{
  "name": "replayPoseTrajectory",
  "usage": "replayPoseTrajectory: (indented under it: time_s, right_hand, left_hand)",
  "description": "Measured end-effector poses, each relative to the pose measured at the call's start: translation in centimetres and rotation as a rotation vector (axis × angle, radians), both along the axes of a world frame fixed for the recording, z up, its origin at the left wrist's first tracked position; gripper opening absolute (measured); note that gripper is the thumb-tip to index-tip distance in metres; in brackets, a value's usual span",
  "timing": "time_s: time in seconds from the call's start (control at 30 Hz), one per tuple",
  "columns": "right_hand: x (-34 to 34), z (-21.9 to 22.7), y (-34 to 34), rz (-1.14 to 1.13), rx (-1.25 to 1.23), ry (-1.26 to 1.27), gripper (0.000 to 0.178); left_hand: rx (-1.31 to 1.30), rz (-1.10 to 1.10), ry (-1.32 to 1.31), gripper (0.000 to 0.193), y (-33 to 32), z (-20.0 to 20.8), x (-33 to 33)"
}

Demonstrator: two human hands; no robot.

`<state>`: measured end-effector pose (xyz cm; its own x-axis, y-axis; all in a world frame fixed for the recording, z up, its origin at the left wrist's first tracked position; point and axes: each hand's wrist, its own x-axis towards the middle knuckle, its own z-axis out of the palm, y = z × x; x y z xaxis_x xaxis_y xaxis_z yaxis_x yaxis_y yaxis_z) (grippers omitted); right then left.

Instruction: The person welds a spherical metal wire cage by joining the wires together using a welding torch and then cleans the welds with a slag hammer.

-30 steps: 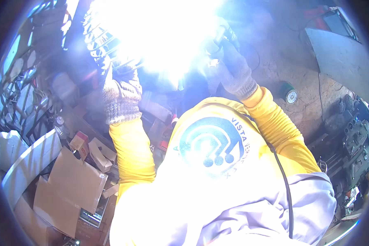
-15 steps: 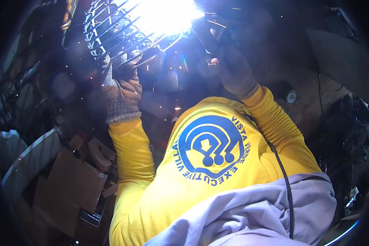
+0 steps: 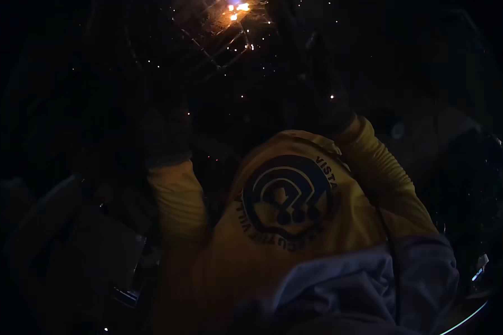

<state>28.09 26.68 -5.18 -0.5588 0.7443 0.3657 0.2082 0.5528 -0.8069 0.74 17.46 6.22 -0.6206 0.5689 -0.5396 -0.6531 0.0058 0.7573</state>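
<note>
The picture is very dark now. At the top, a small orange-glowing weld spot [image 3: 238, 8] sits on a metal wire frame [image 3: 217, 62], whose bars show only in part. My left hand [image 3: 167, 128], in a knitted work glove, is almost lost in shadow by the near left edge of this frame; half a second ago its fingers were closed at the bars. My right hand [image 3: 325, 106], also gloved, is closed round a dark welding electrode holder [image 3: 310, 47], right of the glow. Its fingers barely show.
Sparks are scattered around the glow. Dim cardboard [image 3: 103, 245] lies at lower left. A round disc [image 3: 397, 130] lies on the floor at right. A dark cable [image 3: 388, 234] runs down over my yellow shirt [image 3: 352, 206] at the right side.
The blinding white arc has gone out, leaving a small orange glow and drifting sparks. The surroundings have fallen dark. Both forearms stay almost in the same place.
</note>
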Motion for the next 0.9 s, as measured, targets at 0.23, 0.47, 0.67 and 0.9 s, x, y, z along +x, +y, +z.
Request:
replayPoseTrajectory:
  time_s: [0.23,0.47,0.67,0.9]
  right_hand:
    - [0.6,0.7,-0.9,0.05,-0.432,0.075,0.056]
    - [0.5,1.2,-0.6,0.059,-0.337,0.01,0.051]
    - [0.1,1.7,-0.8,0.049,-0.591,0.044,0.058]
    - [-0.6,2.1,0.2,0.067,-0.211,-0.033,0.055]
  left_hand:
    - [0.13,0.012,-0.075,0.017,-1.2,-1.8,-1.4]
    - [0.233,0.008,-0.164,0.017,-0.8,-2.7,-2.0]
    - [0.064,0.094,-0.068,0.021,0.0,-2.0,-1.4]
    - [0.023,0.152,0.038,0.023,0.0,-2.1,-1.0]
